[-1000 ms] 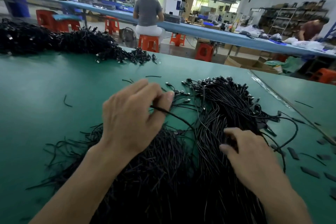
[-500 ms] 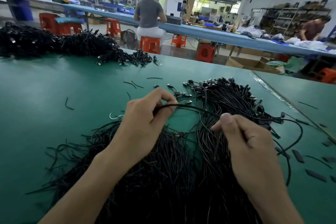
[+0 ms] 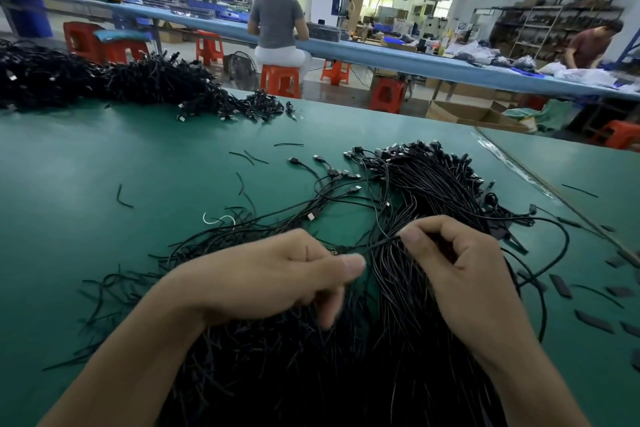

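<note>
A big heap of thin black cables [image 3: 426,191] with small plug ends lies on the green table [image 3: 104,166], running from the middle down to the near edge. My right hand [image 3: 460,263] hovers over the heap with curled fingers and pinches one black cable [image 3: 381,243] between thumb and forefinger. That cable runs left to my left hand [image 3: 277,274], whose curled fingers and thumb hold it just above the heap. Part of the heap is hidden beneath both hands and forearms.
A second long pile of black cables [image 3: 114,83] lies at the table's far left. Short black offcuts [image 3: 588,321] are scattered at the right near a table seam [image 3: 554,184]. Beyond stand orange stools [image 3: 280,80], a blue bench, and two people working.
Both hands have drawn back toward me and closer together. My right hand went from resting on the heap to pinching one cable, which now spans between the hands.
</note>
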A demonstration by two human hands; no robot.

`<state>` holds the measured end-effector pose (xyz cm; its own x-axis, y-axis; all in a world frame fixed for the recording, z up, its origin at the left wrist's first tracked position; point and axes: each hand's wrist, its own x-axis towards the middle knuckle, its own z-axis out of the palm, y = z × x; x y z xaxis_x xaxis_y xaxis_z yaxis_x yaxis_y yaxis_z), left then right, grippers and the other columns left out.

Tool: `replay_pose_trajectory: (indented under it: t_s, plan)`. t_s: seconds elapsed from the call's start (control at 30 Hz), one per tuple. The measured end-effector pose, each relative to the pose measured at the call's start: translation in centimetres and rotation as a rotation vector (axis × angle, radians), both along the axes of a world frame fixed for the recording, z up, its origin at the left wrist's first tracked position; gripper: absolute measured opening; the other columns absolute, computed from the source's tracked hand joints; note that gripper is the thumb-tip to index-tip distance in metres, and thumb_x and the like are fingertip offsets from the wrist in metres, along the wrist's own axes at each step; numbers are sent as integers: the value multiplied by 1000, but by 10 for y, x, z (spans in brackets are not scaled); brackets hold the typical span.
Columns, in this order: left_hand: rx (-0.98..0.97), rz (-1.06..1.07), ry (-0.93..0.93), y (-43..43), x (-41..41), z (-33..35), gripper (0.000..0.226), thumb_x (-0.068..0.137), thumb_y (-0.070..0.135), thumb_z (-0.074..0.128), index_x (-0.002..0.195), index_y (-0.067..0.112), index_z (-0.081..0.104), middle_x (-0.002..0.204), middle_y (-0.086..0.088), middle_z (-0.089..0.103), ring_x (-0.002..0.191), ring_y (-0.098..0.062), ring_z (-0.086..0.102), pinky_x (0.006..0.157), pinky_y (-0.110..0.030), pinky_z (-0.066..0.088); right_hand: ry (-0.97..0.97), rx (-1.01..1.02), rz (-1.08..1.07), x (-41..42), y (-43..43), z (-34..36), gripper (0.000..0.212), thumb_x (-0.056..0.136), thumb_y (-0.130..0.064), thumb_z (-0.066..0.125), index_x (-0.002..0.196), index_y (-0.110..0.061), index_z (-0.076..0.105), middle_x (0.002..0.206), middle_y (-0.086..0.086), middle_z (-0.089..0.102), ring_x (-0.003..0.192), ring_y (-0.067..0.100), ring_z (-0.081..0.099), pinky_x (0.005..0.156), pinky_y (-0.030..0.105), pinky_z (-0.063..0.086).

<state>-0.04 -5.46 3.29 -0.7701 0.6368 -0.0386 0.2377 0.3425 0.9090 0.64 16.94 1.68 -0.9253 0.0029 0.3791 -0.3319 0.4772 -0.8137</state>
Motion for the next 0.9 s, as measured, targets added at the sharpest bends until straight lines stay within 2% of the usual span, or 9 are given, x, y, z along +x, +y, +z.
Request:
replay_pose_trajectory:
  t_s: [0.07,0.17,0.27,0.43,0.5,0.6,0.67,0.77,0.9]
  plan:
    - [240,-207,-129,5,6,5,47,100,51,43,69,24,67,49,8,29,43,-10,22,43,-19,22,-35,-71,38,-1,-7,-2,24,79,-48,62,82,-26,72,72,-5,68,61,4,58,58,18,48]
    - [589,-297,-269,9,7,6,34,100,43,49,97,18,72,53,11,31,44,-6,23,40,-18,21,-78,-26,132,2,-20,-8,38,77,-55,60,86,-21,74,73,-8,68,66,12,60,60,32,47]
    - [797,-105,-319,9,1,4,46,97,54,44,115,23,73,52,15,30,43,-2,22,37,-14,23,-87,34,155,7,-28,-9,41,80,-61,53,82,-25,72,53,-18,53,46,4,43,47,15,31]
    - [1048,273,-386,21,-12,-8,57,104,46,27,121,13,71,58,8,31,47,-5,25,37,-16,24,-146,256,299,17,-43,-10,22,98,-33,58,80,-26,69,51,-16,49,46,4,39,46,16,30]
    - [992,379,-293,25,-14,-13,46,106,32,30,121,13,69,62,7,38,51,-6,32,41,-18,31,-181,328,365,21,-47,-10,26,101,-30,53,76,-26,61,53,-14,50,46,6,39,44,20,28]
    - [568,556,129,28,-15,-22,36,108,20,34,110,21,70,67,9,54,58,-6,51,51,-18,45,-159,361,390,25,-44,-3,23,99,-32,55,77,-27,61,60,-14,54,48,5,43,46,18,32]
    - [301,540,298,29,-13,-24,30,107,19,39,100,21,69,71,5,64,62,-6,60,59,-18,50,-68,304,357,26,-36,3,21,96,-29,60,76,-26,65,64,-14,58,53,2,48,50,15,36]
    - [119,375,265,33,-7,-22,37,106,23,42,78,21,65,58,0,64,48,-8,56,50,-18,45,70,211,261,21,-23,10,16,92,-30,67,77,-29,72,73,-14,65,65,4,58,59,11,40]
    - [125,214,41,33,0,-14,60,104,47,36,61,21,68,42,10,39,37,-8,32,41,-20,31,140,23,189,13,-12,12,11,79,-37,72,75,-26,73,67,-6,65,57,4,52,55,14,41]
